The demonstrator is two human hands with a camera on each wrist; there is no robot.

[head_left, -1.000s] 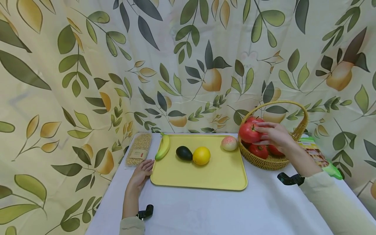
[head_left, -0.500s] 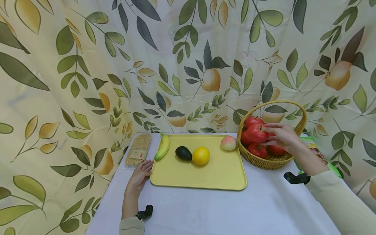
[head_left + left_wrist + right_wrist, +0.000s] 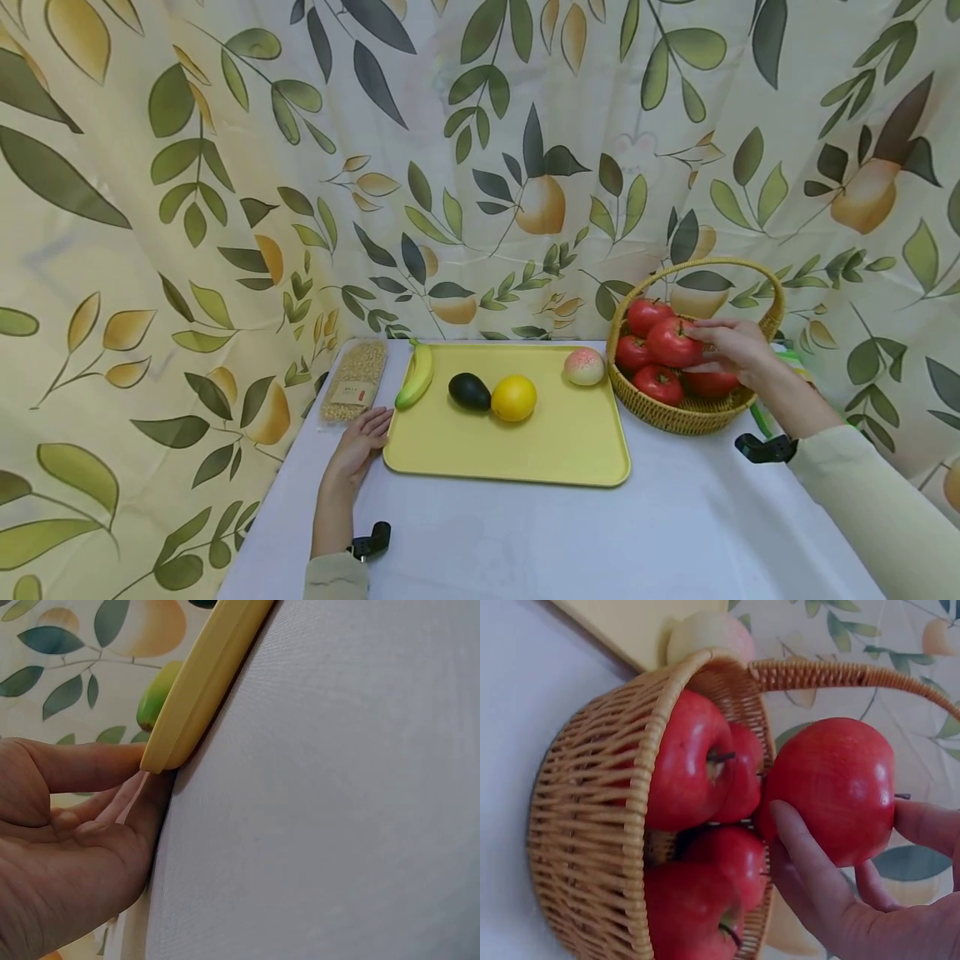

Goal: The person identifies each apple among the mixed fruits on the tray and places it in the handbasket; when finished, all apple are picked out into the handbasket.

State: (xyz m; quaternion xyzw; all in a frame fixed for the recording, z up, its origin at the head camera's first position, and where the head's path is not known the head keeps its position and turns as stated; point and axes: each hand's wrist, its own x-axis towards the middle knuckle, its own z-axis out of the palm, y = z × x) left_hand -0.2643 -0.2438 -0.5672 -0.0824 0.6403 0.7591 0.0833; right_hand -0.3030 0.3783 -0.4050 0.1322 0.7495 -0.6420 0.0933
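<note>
In the head view my right hand (image 3: 729,354) holds a red apple (image 3: 673,342) over the wicker basket (image 3: 686,421). Fingers and thumb grip the apple (image 3: 832,791) from its sides in the right wrist view, its stem toward the thumb. Several more red apples (image 3: 658,385) lie in the basket below. My left hand (image 3: 358,446) rests on the table at the left edge of the yellow tray (image 3: 510,462). Seen from the left wrist, its fairly straight digits touch the tray's rim (image 3: 161,754).
On the tray are a banana (image 3: 416,377), a dark avocado (image 3: 469,392), a yellow lemon-like fruit (image 3: 514,398) and a pinkish peach (image 3: 585,367). A bag of grains (image 3: 356,379) lies left of it. A green package (image 3: 767,421) is partly hidden behind the right arm. A leaf-patterned curtain (image 3: 480,250) hangs behind.
My right hand has moved right and slightly down with the apple, from the basket's left side toward its middle. The left hand and the tray stay in place.
</note>
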